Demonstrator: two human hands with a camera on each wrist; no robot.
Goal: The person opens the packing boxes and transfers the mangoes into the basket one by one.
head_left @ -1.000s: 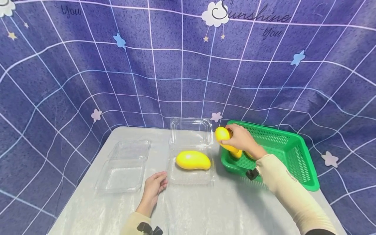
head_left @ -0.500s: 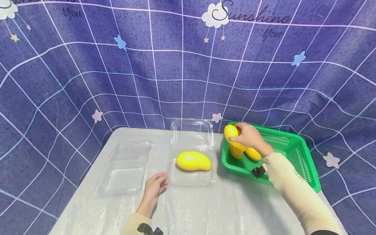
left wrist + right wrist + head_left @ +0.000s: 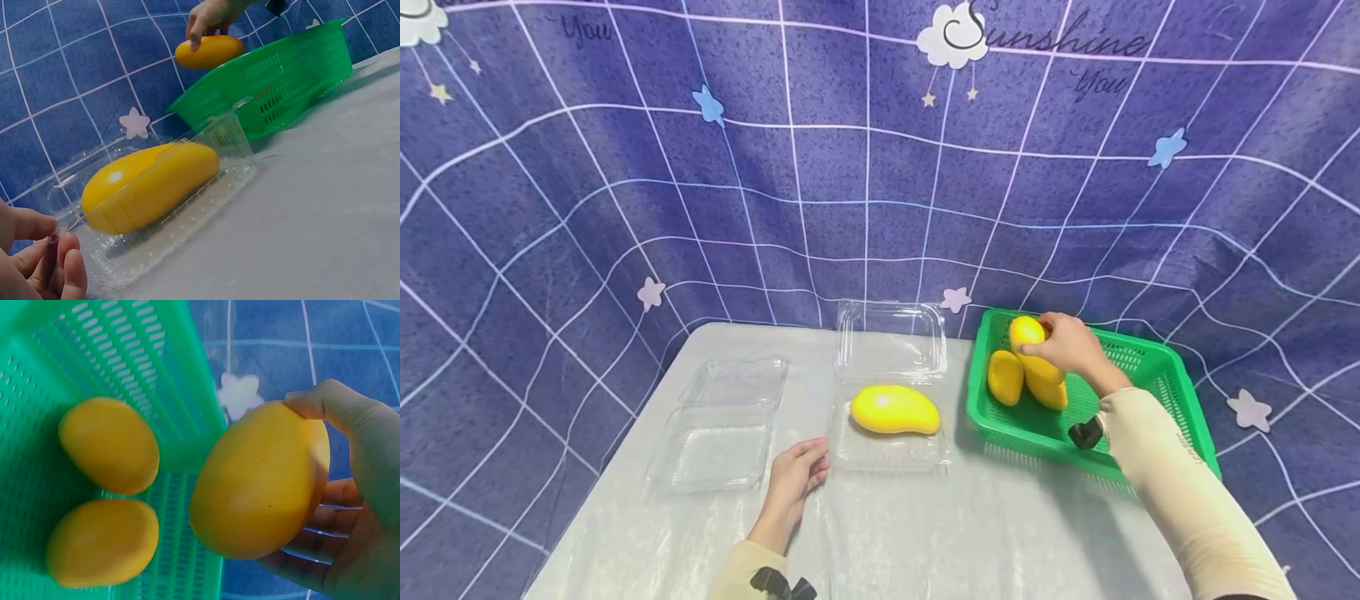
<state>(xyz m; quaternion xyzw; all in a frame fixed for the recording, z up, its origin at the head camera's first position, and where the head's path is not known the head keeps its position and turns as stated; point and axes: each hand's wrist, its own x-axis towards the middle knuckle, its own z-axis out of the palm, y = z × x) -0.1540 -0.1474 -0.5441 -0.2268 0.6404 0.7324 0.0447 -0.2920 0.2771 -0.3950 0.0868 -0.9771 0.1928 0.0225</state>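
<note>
My right hand (image 3: 1071, 343) grips a yellow mango (image 3: 1028, 335) above the left part of the green basket (image 3: 1198, 433). Thumb and fingers wrap its sides in the right wrist view, where the mango (image 3: 259, 481) fills the middle. Two more mangoes (image 3: 1005, 379) lie inside the basket. My left hand (image 3: 797, 473) pinches the near-left edge of an open clear plastic clamshell box (image 3: 887, 458); in the left wrist view thumb and fingers meet at its corner. A large mango (image 3: 895, 409) lies lengthwise in that box, whose lid (image 3: 891, 342) is folded back.
A second open clear clamshell (image 3: 711, 450) lies on the left of the grey-covered table (image 3: 917, 533). Behind the table hangs a blue gridded curtain (image 3: 865, 208). The basket's raised rim stands close to the right of the middle box.
My right hand has carried its mango rightward, from over the basket's left rim to above the mangoes inside, uncovering them. My left hand and the boxes stay in place.
</note>
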